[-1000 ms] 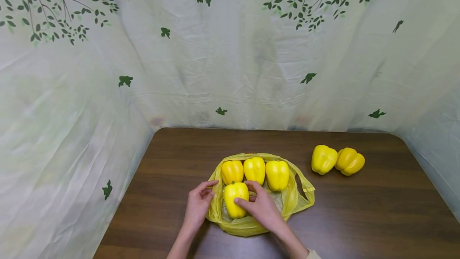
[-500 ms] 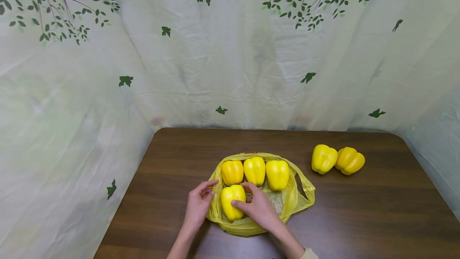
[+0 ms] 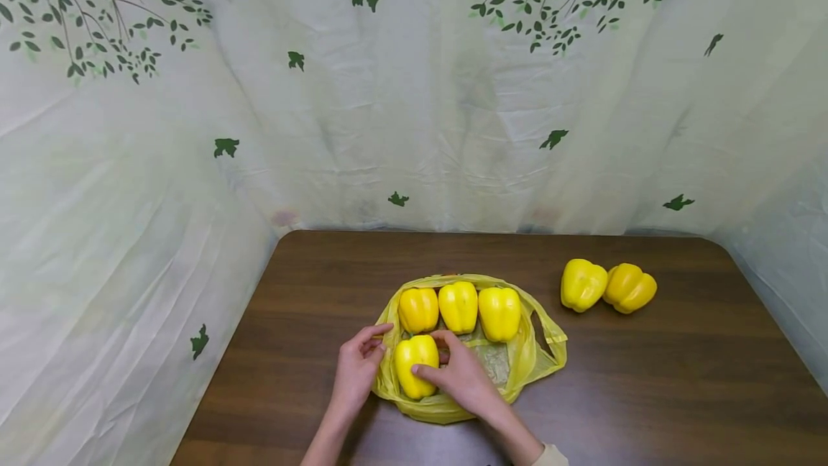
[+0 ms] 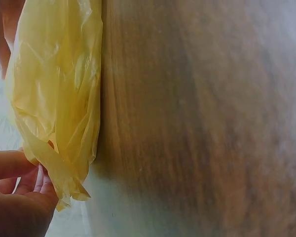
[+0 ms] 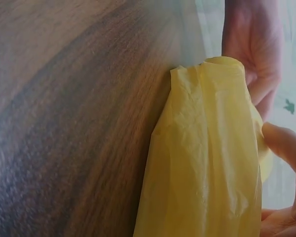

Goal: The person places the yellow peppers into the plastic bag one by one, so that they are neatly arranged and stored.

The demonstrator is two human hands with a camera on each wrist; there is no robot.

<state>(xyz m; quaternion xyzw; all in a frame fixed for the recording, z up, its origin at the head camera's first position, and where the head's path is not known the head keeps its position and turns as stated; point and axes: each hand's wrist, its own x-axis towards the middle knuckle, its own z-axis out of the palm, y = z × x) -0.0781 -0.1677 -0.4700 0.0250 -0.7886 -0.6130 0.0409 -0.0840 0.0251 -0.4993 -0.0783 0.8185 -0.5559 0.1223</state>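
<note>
A yellow plastic bag (image 3: 446,411) lies spread with its mouth up on the table. My right hand (image 3: 463,378) grips a yellow bell pepper (image 3: 410,374) low in the bag's near left part, thumb on the near side. Behind it, a row of three yellow bell peppers (image 3: 458,308) sits inside along the far rim. At the left rim, my left hand (image 3: 354,372) pinches the bag's edge. The left wrist view shows the fingers of the left hand (image 4: 19,197) at the bag's folded edge (image 4: 64,98). In the right wrist view, the bag's wall (image 5: 207,158) hides most of the gripped pepper.
Two more yellow bell peppers, one upright (image 3: 583,286) and one tilted (image 3: 630,289), stand side by side on the brown wooden table (image 3: 673,372) at the right back. A pale cloth curtain (image 3: 440,128) with printed leaves surrounds the table.
My right hand has moved the gripped pepper a little to the left and toward me within the bag. The left hand has stayed at the rim.
</note>
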